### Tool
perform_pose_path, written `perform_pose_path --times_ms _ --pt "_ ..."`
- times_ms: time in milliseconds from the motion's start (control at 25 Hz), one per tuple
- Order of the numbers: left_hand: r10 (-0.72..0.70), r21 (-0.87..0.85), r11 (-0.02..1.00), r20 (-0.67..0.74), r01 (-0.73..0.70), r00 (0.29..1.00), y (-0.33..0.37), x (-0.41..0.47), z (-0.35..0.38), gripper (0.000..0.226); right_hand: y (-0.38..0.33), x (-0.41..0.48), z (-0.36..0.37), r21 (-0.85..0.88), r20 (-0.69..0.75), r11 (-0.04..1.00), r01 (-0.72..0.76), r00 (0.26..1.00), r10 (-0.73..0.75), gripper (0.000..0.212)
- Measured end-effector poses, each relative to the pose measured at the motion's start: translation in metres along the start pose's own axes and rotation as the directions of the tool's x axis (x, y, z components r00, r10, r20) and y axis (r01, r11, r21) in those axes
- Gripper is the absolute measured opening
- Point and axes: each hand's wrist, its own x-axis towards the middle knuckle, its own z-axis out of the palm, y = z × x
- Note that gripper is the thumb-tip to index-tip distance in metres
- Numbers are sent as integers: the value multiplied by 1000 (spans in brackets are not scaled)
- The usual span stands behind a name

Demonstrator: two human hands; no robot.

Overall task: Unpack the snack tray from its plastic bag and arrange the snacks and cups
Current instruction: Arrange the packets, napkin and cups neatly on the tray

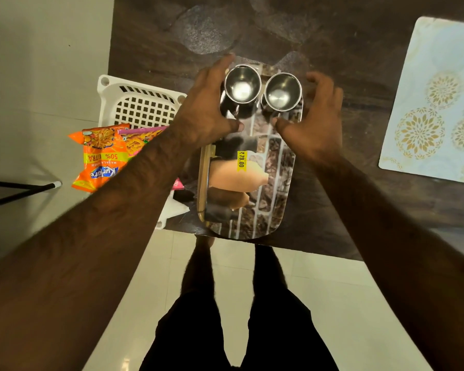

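A shiny steel tray with a yellow price sticker lies on the dark table, its near end at the table's front edge. Two empty steel cups stand upright side by side on its far end. My left hand curls around the left cup, fingers on its far left side and thumb at its near base. My right hand cups the space beside the right cup, fingers spread a little off the rim, thumb by its base. An orange snack packet lies left of the table, a second packet behind it.
The packets rest on a white perforated plastic stool against the table's left side. A pale patterned placemat lies on the table at the right. A black stand leg crosses the floor at far left. My legs stand at the table's front edge.
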Motion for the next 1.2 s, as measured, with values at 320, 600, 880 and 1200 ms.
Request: perform_pose_path --times_ms 320,600,880,1200 --pt "-203 42 977 -118 209 972 -67 -80 -38 64 -41 -61 34 -10 307 997 77 949 -70 21" --pt "-468 46 872 -217 488 857 -134 -117 -71 42 -88 -86 104 127 578 982 -140 815 41 22" --pt "-462 -310 853 -72 420 884 -125 -119 -50 58 -123 -90 156 302 583 809 -504 769 262 44" --pt "-378 -666 567 312 485 871 -111 -134 -63 57 -115 -105 117 528 745 440 -726 645 169 45"
